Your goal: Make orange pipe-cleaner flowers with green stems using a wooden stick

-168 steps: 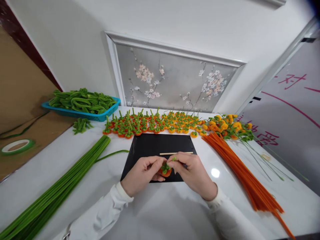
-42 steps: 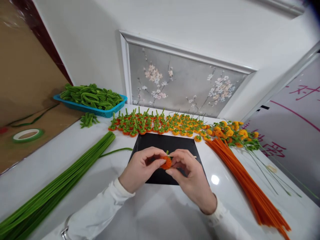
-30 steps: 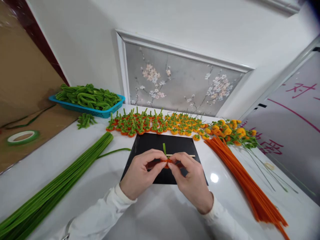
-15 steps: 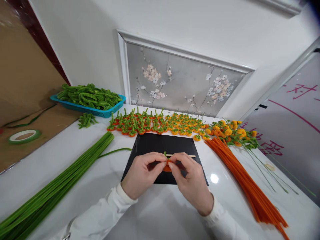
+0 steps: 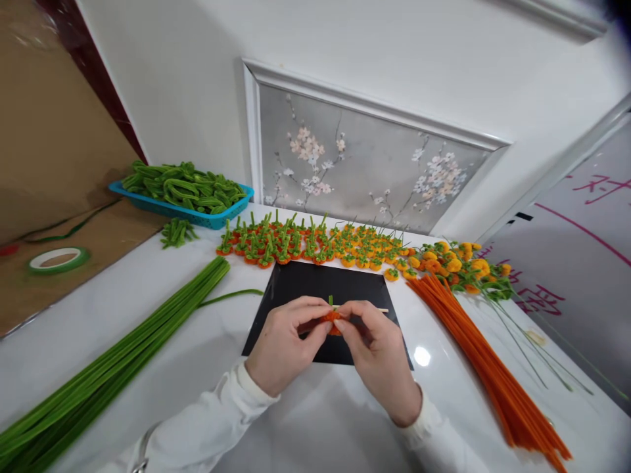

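Here, nearest of all, white sleeves lead to the left hand point(image 5: 283, 345) and right hand point(image 5: 379, 355), which meet over the front half of the black mat point(image 5: 305, 286) on the white tabletop point(image 5: 315, 420). Both hands are closed in a narrow pinch, thumb and forefinger tips on either side of a small orange piece point(image 5: 331, 320). It is a fuzzy, rounded button of orange with a short green stem point(image 5: 330, 300) standing up from its middle, mostly hidden by the fingertips. Just behind it on the mat lies a thin wooden stick point(image 5: 367, 309). Left of the mat runs a long bundle of green pipe cleaners point(image 5: 123, 361); right of the mat runs a bundle of orange pipe cleaners point(image 5: 478, 348). Along the mat's far edge stand rows of finished orange and yellow pieces point(image 5: 296, 243), with yellow wired flowers point(image 5: 453, 259) to the far right of it. To the far left of the mat a blue basket point(image 5: 207, 222) is heaped with bent green pieces point(image 5: 182, 187), a small green heap point(image 5: 177, 231) lies just before it, and a roll of green tape point(image 5: 58, 259) sits further left. Compared with a second ago the stem shows shorter above the fingers, and the grip is unchanged.
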`<state>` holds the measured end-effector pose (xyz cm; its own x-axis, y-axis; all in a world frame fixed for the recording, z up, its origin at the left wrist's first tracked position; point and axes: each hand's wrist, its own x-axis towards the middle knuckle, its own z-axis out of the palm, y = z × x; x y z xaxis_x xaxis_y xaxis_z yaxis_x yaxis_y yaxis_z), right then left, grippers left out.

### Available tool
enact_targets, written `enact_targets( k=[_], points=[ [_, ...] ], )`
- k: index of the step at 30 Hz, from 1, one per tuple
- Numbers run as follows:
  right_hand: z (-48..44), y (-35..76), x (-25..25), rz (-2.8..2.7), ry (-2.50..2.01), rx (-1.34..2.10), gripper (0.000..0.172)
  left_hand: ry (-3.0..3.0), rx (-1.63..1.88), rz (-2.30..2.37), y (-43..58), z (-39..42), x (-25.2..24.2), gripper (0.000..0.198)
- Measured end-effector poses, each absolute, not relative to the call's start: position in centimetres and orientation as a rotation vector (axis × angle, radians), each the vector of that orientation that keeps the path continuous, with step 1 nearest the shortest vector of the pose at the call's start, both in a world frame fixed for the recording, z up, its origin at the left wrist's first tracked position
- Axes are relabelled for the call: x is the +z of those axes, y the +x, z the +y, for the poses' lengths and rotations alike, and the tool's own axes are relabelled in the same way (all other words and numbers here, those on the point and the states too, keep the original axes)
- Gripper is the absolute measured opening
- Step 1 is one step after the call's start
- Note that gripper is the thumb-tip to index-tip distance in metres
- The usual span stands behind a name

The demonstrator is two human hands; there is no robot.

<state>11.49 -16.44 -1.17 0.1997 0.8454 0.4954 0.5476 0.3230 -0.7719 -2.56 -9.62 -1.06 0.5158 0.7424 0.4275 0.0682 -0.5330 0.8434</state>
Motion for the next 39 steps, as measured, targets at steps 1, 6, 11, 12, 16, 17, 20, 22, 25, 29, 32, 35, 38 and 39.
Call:
enact_targets(
  k=[1, 6, 11, 12, 16, 17, 20, 22, 25, 29, 32, 35, 38, 39],
  points=[
    [-16.4, 11.4, -1.1, -1.494, -1.348, 0.291, 0.01, 1.947, 1.053, 0.664, -2.6, -9.7, -1.1, 0.022],
    [-16.4, 11.0, -0.7, -1.558, -1.324, 0.162, 0.013, 1.875, 1.112, 0.672, -2.5, -9.9, -0.8, 0.021],
    [-16.3, 11.2, -0.7, -1.519, -1.343, 0.207, 0.013, 1.75, 1.086, 0.656, -2.4, -9.9, -0.8, 0.018],
    [-16.3, 11.4, -0.8, -1.491, -1.343, 0.241, 0.013, 1.715, 1.069, 0.65, -2.4, -9.9, -0.9, 0.02],
    [-16.0, 12.1, -1.3, -1.317, -1.27, 0.485, 0.012, 1.474, 0.979, 0.571, -2.4, -9.6, -0.8, 0.033],
    [-15.9, 12.2, -1.3, -1.281, -1.244, 0.546, 0.013, 1.42, 0.959, 0.558, -2.4, -9.5, -0.6, 0.031],
    [-15.9, 12.4, -1.2, -1.242, -1.209, 0.631, 0.014, 1.33, 0.902, 0.578, -2.4, -9.2, -0.2, 0.018],
    [-16.0, 12.4, -1.1, -1.274, -1.215, 0.589, 0.014, 1.289, 0.872, 0.601, -2.4, -9.2, 0.0, 0.015],
    [-16.2, 12.4, -1.0, -1.373, -1.215, 0.529, 0.024, 1.189, 0.883, 0.614, -2.5, -9.1, -0.2, 0.016],
    [-16.4, 12.4, -1.1, -1.464, -1.267, 0.439, 0.033, 1.1, 0.886, 0.634, -2.4, -9.1, -0.5, 0.017],
    [-16.3, 12.4, -1.2, -1.476, -1.316, 0.342, 0.029, 1.156, 0.885, 0.641, -2.4, -9.1, -0.6, 0.02],
    [-16.3, 12.4, -1.2, -1.485, -1.327, 0.303, 0.028, 1.257, 0.905, 0.637, -2.4, -9.2, -0.5, 0.02],
    [-16.2, 12.4, -1.2, -1.492, -1.325, 0.294, 0.027, 1.38, 0.943, 0.661, -2.5, -9.3, -0.4, 0.018],
    [-16.2, 12.4, -1.2, -1.492, -1.324, 0.296, 0.027, 1.418, 0.958, 0.669, -2.5, -9.4, -0.3, 0.017]
  ],
)
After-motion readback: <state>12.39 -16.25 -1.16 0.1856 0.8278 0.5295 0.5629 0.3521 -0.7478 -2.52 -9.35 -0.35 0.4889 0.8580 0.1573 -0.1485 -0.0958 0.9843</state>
